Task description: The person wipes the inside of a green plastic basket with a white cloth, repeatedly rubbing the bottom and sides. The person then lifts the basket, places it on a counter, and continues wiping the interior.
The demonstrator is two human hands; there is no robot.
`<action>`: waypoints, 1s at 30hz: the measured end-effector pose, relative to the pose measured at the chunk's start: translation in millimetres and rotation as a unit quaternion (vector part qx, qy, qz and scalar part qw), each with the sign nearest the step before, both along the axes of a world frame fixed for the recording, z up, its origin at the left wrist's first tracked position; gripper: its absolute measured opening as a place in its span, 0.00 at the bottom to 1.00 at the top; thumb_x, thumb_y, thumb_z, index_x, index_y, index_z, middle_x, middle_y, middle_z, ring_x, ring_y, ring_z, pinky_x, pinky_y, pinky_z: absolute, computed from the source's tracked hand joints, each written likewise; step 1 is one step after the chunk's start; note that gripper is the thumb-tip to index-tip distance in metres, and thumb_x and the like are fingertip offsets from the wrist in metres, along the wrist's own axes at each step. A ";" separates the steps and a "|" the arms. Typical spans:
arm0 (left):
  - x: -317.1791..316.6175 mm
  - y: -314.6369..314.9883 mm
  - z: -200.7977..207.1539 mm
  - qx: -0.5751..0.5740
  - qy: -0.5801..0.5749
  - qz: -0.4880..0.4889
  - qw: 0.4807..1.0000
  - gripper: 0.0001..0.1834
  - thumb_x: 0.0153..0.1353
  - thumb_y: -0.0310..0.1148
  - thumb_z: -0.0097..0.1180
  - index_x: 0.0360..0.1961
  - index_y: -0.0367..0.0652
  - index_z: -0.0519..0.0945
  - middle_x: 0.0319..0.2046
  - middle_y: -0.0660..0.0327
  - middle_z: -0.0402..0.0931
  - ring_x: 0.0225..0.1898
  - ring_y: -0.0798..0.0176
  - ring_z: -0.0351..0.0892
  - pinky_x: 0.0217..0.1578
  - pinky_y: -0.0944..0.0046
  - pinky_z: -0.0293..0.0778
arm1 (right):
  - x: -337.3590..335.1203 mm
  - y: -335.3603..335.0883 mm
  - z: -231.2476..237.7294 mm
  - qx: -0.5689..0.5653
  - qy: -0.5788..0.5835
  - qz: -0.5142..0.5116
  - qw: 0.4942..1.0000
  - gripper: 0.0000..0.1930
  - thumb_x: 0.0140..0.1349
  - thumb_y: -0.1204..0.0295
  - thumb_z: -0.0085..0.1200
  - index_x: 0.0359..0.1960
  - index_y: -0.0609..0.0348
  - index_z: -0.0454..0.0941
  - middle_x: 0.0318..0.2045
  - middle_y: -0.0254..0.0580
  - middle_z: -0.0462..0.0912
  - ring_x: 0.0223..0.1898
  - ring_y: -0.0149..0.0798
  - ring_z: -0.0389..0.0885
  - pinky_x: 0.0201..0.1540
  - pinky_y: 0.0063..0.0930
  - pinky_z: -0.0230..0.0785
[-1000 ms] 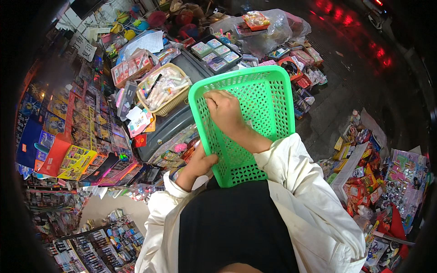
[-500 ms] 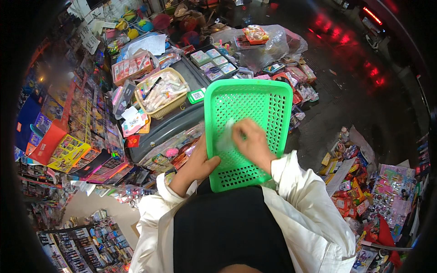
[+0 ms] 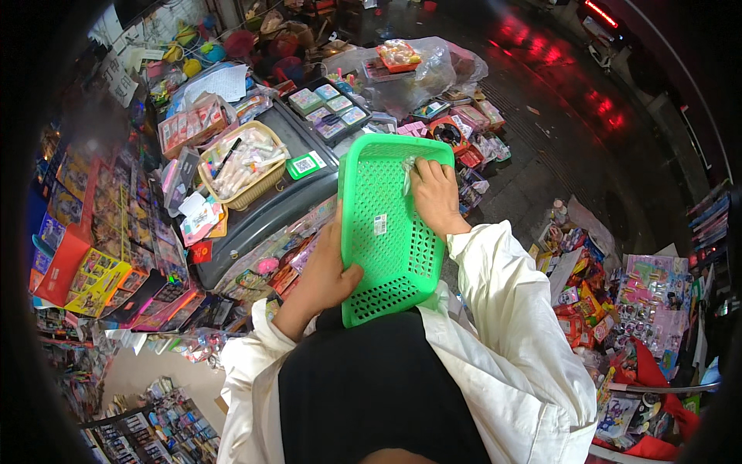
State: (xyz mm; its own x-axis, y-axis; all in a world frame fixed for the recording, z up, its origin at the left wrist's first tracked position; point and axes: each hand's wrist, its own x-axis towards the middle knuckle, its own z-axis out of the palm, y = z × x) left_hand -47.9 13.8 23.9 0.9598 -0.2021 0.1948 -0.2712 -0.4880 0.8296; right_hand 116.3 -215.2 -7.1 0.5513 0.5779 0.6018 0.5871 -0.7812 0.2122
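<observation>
- Since the last frames, the right hand [image 3: 435,192] has gone from the middle of the green plastic basket [image 3: 372,187] to its upper-right inner wall, baring a white label [image 3: 380,224]; the rubbing, I judge, has shifted from floor to side.
- That hand's curled fingers pinch a thin, pale crumpled sheet [image 3: 407,174], tissue or film, I cannot tell which.
- The left hand [image 3: 323,269] clasps the left rim, thumb inside, other fingers mostly hidden.
- The basket is held tilted at frame centre, its lower end beside the black top [image 3: 363,379].
- The bench [image 3: 261,224] edge curves past its left; dark paving [image 3: 533,166] at upper right offers more room.
</observation>
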 end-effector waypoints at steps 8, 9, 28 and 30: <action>2.3 0.6 -8.8 0.020 -0.053 0.007 0.998 0.52 0.48 0.25 0.54 0.74 0.37 0.43 0.60 0.34 0.61 0.62 0.33 0.62 0.63 0.49 0.60 | -67.7 12.9 -31.3 0.024 0.097 -0.032 0.994 0.09 0.54 0.75 0.49 0.33 0.66 0.79 0.36 0.44 0.73 0.42 0.43 0.70 0.47 0.38 0.60; 1.8 1.2 -8.7 0.012 -0.035 0.011 0.999 0.52 0.48 0.25 0.54 0.74 0.37 0.43 0.60 0.35 0.61 0.61 0.33 0.62 0.63 0.49 0.61 | -72.1 13.5 -32.8 0.040 0.086 -0.029 0.995 0.09 0.54 0.75 0.49 0.34 0.66 0.78 0.37 0.45 0.73 0.43 0.44 0.71 0.49 0.39 0.60; 0.3 -2.0 2.7 0.042 -0.042 -0.012 0.998 0.53 0.49 0.28 0.57 0.74 0.37 0.42 0.57 0.34 0.61 0.58 0.31 0.65 0.58 0.48 0.66 | -63.6 -3.1 -17.4 0.039 0.162 0.018 0.986 0.14 0.50 0.67 0.57 0.35 0.64 0.78 0.38 0.45 0.73 0.45 0.45 0.71 0.50 0.40 0.60; 2.4 -2.4 3.4 0.048 -0.040 -0.003 0.998 0.52 0.49 0.28 0.56 0.74 0.37 0.42 0.57 0.34 0.61 0.57 0.31 0.65 0.58 0.48 0.66 | -81.9 -6.4 -30.2 0.066 0.115 0.098 0.986 0.08 0.51 0.69 0.55 0.27 0.61 0.78 0.33 0.39 0.74 0.41 0.42 0.73 0.48 0.38 0.61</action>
State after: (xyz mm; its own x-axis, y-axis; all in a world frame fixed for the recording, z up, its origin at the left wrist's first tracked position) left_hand -45.6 11.4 27.3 0.9411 -0.2284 0.2495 -0.3367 -0.5628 0.7549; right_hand 34.4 -221.5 -37.4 0.5679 0.6117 0.5508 0.7499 -0.6603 -0.0399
